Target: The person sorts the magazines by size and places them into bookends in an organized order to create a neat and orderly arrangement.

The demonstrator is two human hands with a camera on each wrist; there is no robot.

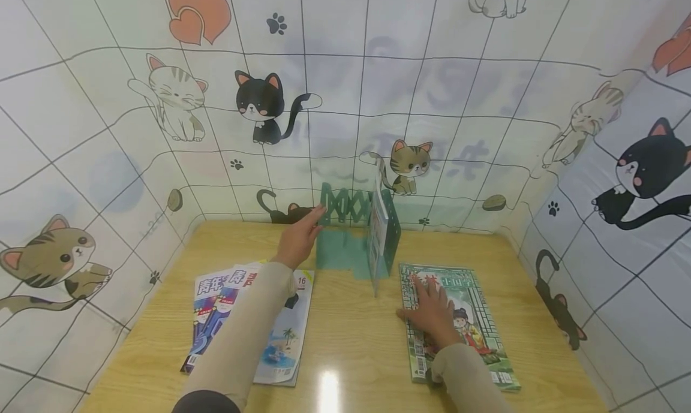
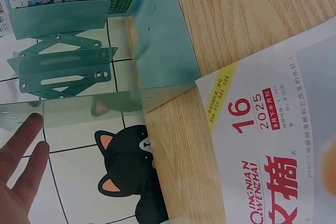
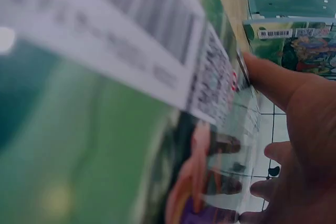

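Note:
A green expanding metal bookend (image 1: 341,251) with a lattice back stands at the far side of the table. My left hand (image 1: 296,240) is at its left end plate, and in the left wrist view straight fingers (image 2: 31,153) lie by that plate. Thin magazines (image 1: 376,239) stand upright against its right end plate. My right hand (image 1: 433,314) is spread over a green-covered magazine (image 1: 483,335) lying flat on the right. In the right wrist view the thumb (image 3: 273,80) is at this magazine's edge, and its cover fills the near side, blurred.
Several overlapping magazines (image 1: 288,347) lie flat on the left, partly hidden under my left forearm. The wooden table (image 1: 351,335) meets cat-patterned cloth walls (image 1: 335,83) at the back and both sides.

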